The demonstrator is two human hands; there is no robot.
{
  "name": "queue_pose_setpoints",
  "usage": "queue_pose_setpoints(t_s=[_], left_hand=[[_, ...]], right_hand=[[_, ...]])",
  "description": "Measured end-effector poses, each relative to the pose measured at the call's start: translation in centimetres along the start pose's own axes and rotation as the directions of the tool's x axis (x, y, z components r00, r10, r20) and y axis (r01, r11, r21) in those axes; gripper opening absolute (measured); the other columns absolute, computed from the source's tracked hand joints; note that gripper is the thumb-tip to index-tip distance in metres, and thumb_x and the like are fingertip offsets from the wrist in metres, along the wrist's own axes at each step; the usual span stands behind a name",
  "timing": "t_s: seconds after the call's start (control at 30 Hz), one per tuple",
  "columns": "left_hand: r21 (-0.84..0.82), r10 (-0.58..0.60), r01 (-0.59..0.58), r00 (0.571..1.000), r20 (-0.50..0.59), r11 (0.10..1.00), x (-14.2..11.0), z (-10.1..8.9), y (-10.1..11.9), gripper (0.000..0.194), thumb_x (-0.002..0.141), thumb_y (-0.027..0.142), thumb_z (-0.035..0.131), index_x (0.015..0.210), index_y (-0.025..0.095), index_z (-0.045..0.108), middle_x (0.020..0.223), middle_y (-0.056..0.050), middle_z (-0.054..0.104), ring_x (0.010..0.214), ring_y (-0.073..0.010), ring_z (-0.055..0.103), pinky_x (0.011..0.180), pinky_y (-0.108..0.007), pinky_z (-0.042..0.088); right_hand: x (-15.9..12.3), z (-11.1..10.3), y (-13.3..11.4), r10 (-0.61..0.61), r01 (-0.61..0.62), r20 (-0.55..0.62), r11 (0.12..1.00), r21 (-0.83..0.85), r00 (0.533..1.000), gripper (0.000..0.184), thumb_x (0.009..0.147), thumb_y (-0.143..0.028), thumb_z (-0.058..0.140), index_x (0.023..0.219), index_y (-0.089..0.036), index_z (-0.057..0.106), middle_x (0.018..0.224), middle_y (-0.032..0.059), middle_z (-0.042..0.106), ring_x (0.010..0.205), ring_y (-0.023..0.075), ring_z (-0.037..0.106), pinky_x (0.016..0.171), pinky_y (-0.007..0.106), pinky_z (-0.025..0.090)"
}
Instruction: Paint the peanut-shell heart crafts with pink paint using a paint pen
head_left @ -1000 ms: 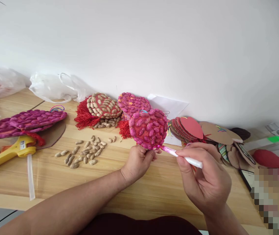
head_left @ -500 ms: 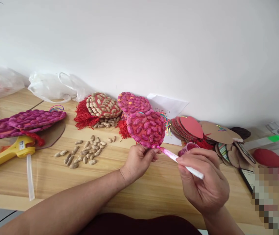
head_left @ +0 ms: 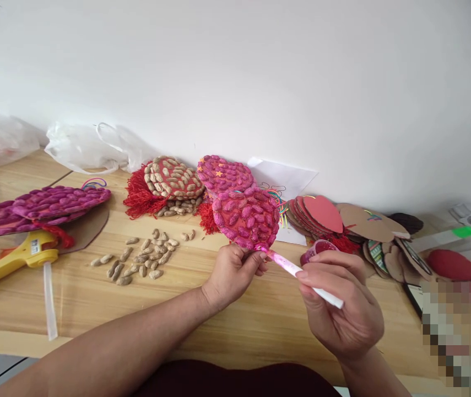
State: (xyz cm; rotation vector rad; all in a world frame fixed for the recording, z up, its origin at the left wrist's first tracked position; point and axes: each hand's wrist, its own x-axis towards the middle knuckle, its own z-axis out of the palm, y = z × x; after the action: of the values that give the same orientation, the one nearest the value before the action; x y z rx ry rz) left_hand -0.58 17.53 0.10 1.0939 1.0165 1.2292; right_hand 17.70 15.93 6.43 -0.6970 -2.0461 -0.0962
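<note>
My left hand [head_left: 235,274] grips the lower edge of a heart-shaped board [head_left: 247,218] covered with peanuts painted magenta. Between the fingers of my right hand [head_left: 345,300] is a white-handled paintbrush [head_left: 307,281], its front part smeared pink. The brush tip touches the board's bottom edge, just by my left fingers. Behind my right hand stands a small clear cup [head_left: 315,250] of magenta paint, partly hidden. Loose unpainted peanuts [head_left: 156,255] lie on the table to the left of my left hand.
A yellow hot glue gun [head_left: 16,259] and purple peanut-covered boards [head_left: 59,203] lie at left. Along the wall are a plastic bag [head_left: 86,144], a board with plain peanuts [head_left: 173,177], a starred magenta one [head_left: 229,173] and stacked red heart cutouts [head_left: 321,214].
The brush tip has shifted very slightly left along the board's bottom edge, with my right hand following. My left hand keeps its hold on the board.
</note>
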Motion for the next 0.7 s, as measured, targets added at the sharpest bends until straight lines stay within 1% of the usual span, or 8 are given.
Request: queue_pose_setpoints(t_s=[0.13, 0.3, 0.5, 0.6, 0.7], left_hand=[[0.001, -0.007, 0.007, 1.0, 0.005, 1.0, 0.03, -0.06, 0.04, 0.033, 0.084, 0.044, 0.07, 0.069, 0.014, 0.073, 0.066, -0.009, 0.073, 0.06, -0.0164, 0.067, 0.059, -0.024, 0.055], [-0.022, -0.011, 0.011, 1.0, -0.002, 1.0, 0.08, 0.01, 0.02, 0.033, 0.084, 0.045, 0.071, 0.074, 0.014, 0.075, 0.064, -0.007, 0.073, 0.058, -0.0156, 0.066, 0.058, -0.024, 0.055], [-0.009, -0.003, 0.003, 1.0, 0.012, 1.0, 0.04, -0.02, 0.24, 0.035, 0.084, 0.046, 0.072, 0.073, 0.013, 0.075, 0.065, -0.008, 0.073, 0.059, -0.0161, 0.066, 0.059, -0.025, 0.055], [-0.022, -0.017, 0.017, 1.0, 0.001, 1.0, 0.04, 0.02, 0.37, 0.036, 0.083, 0.048, 0.073, 0.074, 0.014, 0.075, 0.064, -0.007, 0.073, 0.058, -0.0159, 0.066, 0.058, -0.025, 0.055], [-0.023, -0.02, 0.02, 1.0, 0.004, 1.0, 0.04, 0.03, 0.26, 0.037, 0.083, 0.049, 0.074, 0.073, 0.014, 0.075, 0.064, -0.008, 0.073, 0.058, -0.0161, 0.066, 0.058, -0.025, 0.055]], right_hand=[[-0.07, 0.17, -0.03, -0.007, 0.006, 0.022, 1.0, 0.011, 1.0, 0.024, 0.084, -0.002, 0.067, 0.104, -0.016, 0.07, 0.09, 0.0036, 0.074, 0.093, 0.0219, 0.062, 0.083, 0.042, 0.053], [-0.25, -0.06, 0.16, 0.006, -0.006, -0.021, 0.999, -0.036, 1.0, 0.023, 0.084, -0.002, 0.067, 0.102, -0.016, 0.069, 0.089, 0.0038, 0.074, 0.09, 0.0213, 0.064, 0.081, 0.04, 0.054], [-0.23, 0.12, -0.05, 0.003, -0.003, -0.004, 1.0, -0.011, 1.0, 0.024, 0.085, -0.005, 0.067, 0.105, -0.019, 0.069, 0.088, 0.003, 0.075, 0.089, 0.0217, 0.065, 0.081, 0.041, 0.055], [-0.47, 0.03, 0.14, 0.036, -0.037, -0.027, 0.998, -0.049, 0.999, 0.023, 0.085, -0.007, 0.067, 0.103, -0.02, 0.07, 0.088, 0.0027, 0.075, 0.089, 0.0219, 0.065, 0.08, 0.041, 0.055], [-0.61, -0.06, 0.14, 0.024, -0.026, -0.039, 0.999, -0.046, 0.999, 0.023, 0.085, -0.006, 0.066, 0.104, -0.02, 0.069, 0.088, 0.0026, 0.075, 0.088, 0.0214, 0.065, 0.08, 0.042, 0.055]])
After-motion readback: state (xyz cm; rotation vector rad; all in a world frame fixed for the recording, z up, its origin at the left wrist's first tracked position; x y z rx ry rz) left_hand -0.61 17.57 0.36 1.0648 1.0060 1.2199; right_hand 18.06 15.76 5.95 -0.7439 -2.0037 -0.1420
